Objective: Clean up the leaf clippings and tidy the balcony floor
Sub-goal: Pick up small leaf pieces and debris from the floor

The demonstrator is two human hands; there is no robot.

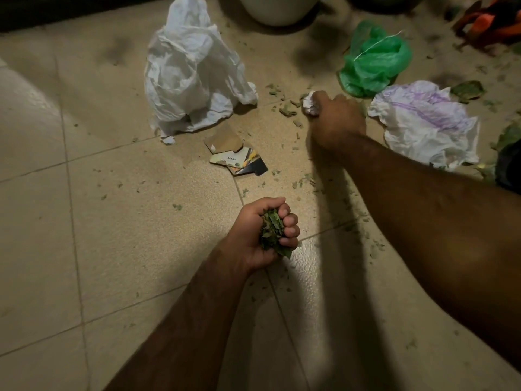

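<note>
Leaf clippings [271, 231] sit bunched in the left hand [260, 235], fingers curled tight round them, low over the near tiled floor [118, 227].
Farther off, the right hand [335, 119] grips a crumpled white wad [309, 105] beside scattered leaf bits [287, 110]; white plastic bag [191, 74] far left, green plastic bag [375, 57] far right.

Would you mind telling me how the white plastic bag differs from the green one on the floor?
The white bag stands up in a tall crumpled heap; the green bag slumps lower. The white bag looks larger than the green bag. Both are thin, crumpled plastic on the tiled floor.
</note>
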